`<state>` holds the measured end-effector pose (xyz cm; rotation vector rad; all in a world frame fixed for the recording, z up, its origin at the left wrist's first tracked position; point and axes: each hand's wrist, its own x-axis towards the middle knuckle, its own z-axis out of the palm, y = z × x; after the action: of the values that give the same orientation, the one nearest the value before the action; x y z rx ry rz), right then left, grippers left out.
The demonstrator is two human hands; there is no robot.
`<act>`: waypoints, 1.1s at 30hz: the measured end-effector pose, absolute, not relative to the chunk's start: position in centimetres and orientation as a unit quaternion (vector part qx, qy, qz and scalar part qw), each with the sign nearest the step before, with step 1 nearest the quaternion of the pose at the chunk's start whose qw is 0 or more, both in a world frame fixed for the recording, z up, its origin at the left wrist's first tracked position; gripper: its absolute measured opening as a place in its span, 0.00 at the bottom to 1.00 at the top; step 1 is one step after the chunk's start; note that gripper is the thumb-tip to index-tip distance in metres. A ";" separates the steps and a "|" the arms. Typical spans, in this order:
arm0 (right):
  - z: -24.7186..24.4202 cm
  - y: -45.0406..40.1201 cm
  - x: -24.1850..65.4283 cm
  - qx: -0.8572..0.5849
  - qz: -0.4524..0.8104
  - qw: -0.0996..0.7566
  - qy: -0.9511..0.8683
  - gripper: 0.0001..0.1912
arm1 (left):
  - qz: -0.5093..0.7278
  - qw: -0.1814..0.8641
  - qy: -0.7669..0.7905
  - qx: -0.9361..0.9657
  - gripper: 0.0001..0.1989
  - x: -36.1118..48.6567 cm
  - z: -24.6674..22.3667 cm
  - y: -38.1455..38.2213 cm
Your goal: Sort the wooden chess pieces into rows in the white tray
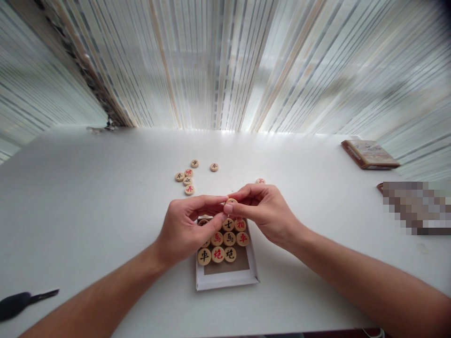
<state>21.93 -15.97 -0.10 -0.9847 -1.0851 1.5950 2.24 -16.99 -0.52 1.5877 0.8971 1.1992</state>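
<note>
A round wooden Chinese chess piece [231, 202] is pinched between my two hands, above the far edge of a shallow white box. My left hand [190, 225] closes on it from the left, my right hand [266, 206] from the right. Below, the open box [229, 281] holds rows of pieces with red and black characters, such as a black one [204, 256] and a red one [218, 254] in the nearest row. Brown box floor shows in front and to the right of that row. My fingers hide part of the far rows.
Several loose pieces [189, 189] lie on the white table beyond my left hand, and another piece [260, 181] behind my right. A flat brown-edged box [369, 155] lies far right, near a blurred-out item [416, 206]. A black-handled tool [21, 303] rests at left. Striped curtains [211, 61] hang behind.
</note>
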 end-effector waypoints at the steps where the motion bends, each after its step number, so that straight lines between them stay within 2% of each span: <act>1: -0.1 -16.0 21.9 -0.402 0.651 0.471 -0.439 0.17 | 0.487 0.464 0.364 0.644 0.13 2.2 -0.5 -17.0; 13: 0.6 -16.2 22.0 -0.390 0.629 0.458 -0.493 0.14 | 0.510 0.523 0.392 0.560 0.15 2.6 -0.3 -16.8; 19: 0.3 -16.0 22.3 -0.355 0.638 0.459 -0.506 0.15 | 0.527 0.553 0.377 0.524 0.10 2.7 0.1 -16.8; 26: -0.1 -16.0 22.1 -0.378 0.586 0.489 -0.524 0.16 | 0.526 0.459 0.427 0.575 0.10 2.5 -0.2 -16.8; 33: -0.3 -15.8 22.1 -0.328 0.521 0.534 -0.580 0.07 | 0.538 0.367 0.413 0.637 0.07 2.2 -0.7 -16.8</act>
<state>22.09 -15.78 -0.33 -0.7808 -1.3815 1.2411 2.22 -16.75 -0.70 1.6361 1.0610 1.3834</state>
